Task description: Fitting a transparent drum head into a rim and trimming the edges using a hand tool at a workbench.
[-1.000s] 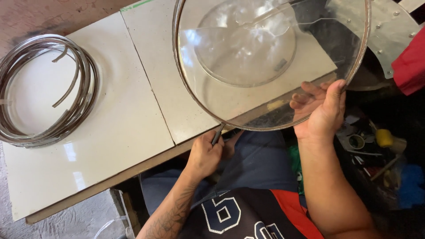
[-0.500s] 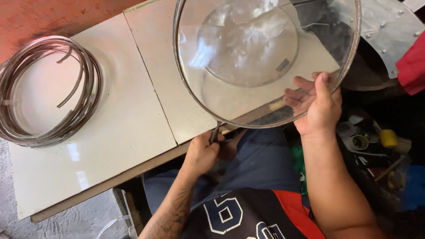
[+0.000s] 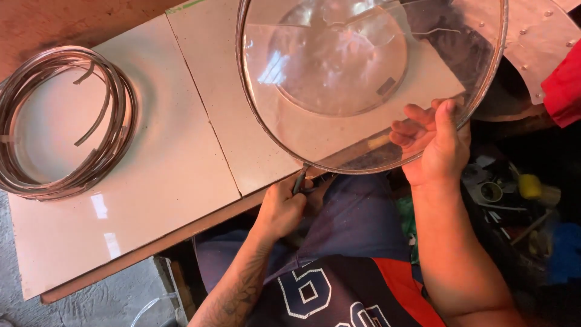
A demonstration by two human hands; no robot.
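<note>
One big round clear lid (image 3: 363,79) with a thin metal rim is held up over the right part of the pale table (image 3: 157,181). The right hand (image 3: 433,142) grips the lid's near edge, thumb on top and fingers curled under the glass. The left hand (image 3: 281,209) is just below the lid's bottom rim, fingers closed around a small dark tool (image 3: 299,180) whose tip touches the rim. Far left of the lid, one coil of thin metal strips (image 3: 60,121) lies flat on the table. A few short loose pieces rest inside the coil.
</note>
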